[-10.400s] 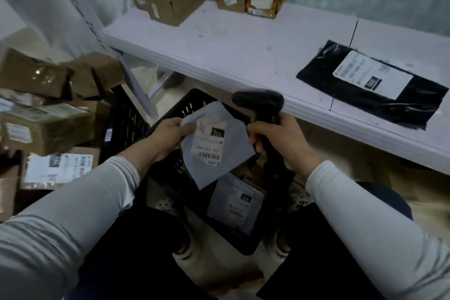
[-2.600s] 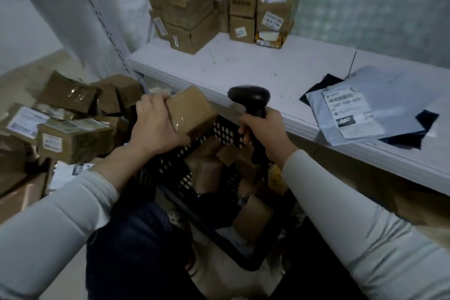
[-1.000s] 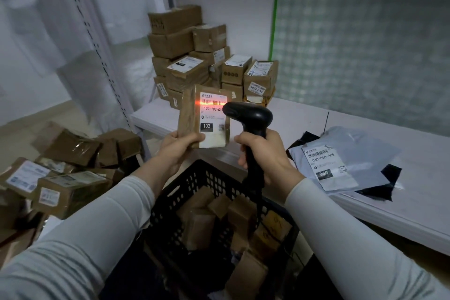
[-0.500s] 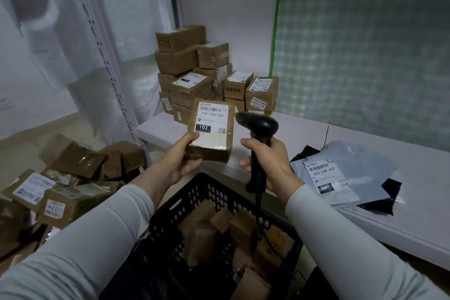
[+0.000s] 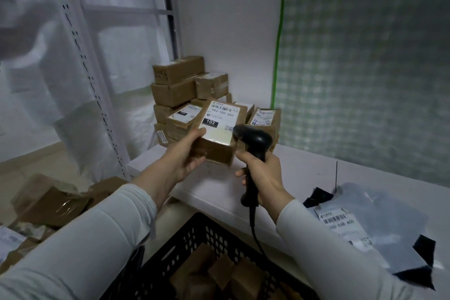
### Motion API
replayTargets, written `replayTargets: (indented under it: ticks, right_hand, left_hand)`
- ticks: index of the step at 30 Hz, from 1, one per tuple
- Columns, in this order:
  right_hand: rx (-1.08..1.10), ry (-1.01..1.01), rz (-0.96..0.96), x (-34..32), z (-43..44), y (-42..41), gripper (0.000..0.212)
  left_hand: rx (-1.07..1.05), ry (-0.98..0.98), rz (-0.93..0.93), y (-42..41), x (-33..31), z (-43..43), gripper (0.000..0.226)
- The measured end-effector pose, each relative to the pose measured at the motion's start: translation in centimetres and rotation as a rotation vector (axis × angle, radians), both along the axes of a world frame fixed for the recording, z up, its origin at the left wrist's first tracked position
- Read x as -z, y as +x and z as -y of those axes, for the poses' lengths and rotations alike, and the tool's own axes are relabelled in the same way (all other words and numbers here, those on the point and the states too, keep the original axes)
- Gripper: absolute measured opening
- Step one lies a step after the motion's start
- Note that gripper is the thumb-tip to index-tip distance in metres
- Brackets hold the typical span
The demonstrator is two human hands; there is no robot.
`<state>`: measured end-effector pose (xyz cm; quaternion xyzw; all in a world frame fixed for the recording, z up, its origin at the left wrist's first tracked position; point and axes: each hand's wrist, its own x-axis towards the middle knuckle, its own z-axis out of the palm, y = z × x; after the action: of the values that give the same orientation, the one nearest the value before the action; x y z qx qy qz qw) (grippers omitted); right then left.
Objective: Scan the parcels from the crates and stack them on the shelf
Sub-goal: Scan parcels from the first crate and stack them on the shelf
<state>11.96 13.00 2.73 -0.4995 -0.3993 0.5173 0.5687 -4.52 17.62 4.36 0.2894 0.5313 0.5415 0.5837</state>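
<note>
My left hand (image 5: 185,158) grips a brown cardboard parcel (image 5: 217,135) with a white label marked 102, held in the air over the white shelf (image 5: 299,173). Just right of it my right hand (image 5: 263,178) holds a black barcode scanner (image 5: 254,143) by its handle, its cable hanging down. Behind the parcel a stack of brown boxes (image 5: 181,90) stands in the shelf's back corner. A black crate (image 5: 207,246) with several brown parcels sits below at the bottom of the view.
A grey mailer bag (image 5: 372,221) lies over a black one (image 5: 418,273) on the right of the shelf. Several loose boxes (image 5: 51,202) lie piled on the floor at left. A perforated white shelf post (image 5: 90,75) rises at left.
The parcel taken from the crate was scanned under red light a second ago. My left hand has since carried it farther toward the stacked boxes; the scanner stays beside it.
</note>
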Motion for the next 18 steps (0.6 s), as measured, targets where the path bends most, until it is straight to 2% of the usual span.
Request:
replayTargets:
  ticks: [7,18]
  right_hand:
    - [0.064,-0.006,0.025,-0.2,-6.8,2.4,0.018]
    - [0.056,-0.103,-0.070,4.4,-15.2,5.6,0.016]
  left_hand:
    - [-0.044,0.023,-0.008,2.9,-3.9,-9.4,0.048]
    - [-0.039,0.019,-0.027,7.7,-4.2,-24.4,0.051]
